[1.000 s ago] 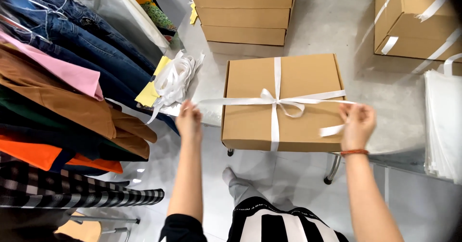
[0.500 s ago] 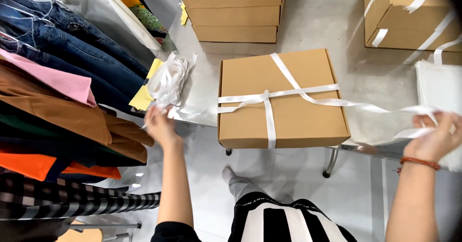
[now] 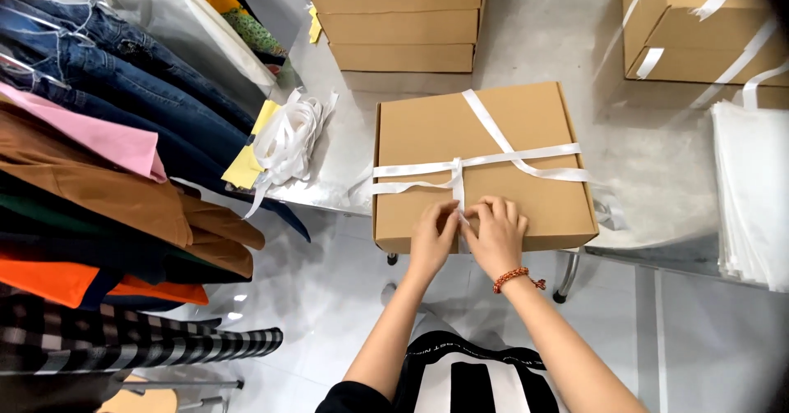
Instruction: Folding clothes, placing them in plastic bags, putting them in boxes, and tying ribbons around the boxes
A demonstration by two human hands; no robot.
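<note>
A flat brown cardboard box [image 3: 427, 133] lies in front of me on a grey table [image 3: 657, 158]. A white ribbon [image 3: 501, 158] runs across its lid, crosses near the middle, and one tail runs diagonally toward the far edge. My left hand [image 3: 433, 234] and my right hand [image 3: 497, 232] sit side by side at the box's near edge. Both pinch the ribbon strand that runs down over that edge. A red bead bracelet [image 3: 515, 276] circles my right wrist.
Clothes hang on a rack [image 3: 99, 175] at the left. A bundle of white ribbons [image 3: 288, 138] lies beside the box. More cardboard boxes stand behind [image 3: 399, 18] and at the far right [image 3: 699, 27]. A stack of white bags [image 3: 752, 191] lies at the right.
My hands were spread wide, pulling the ribbon ends out to both sides. They have come together at the box's near edge, and the ribbon tails now lie loose on the lid.
</note>
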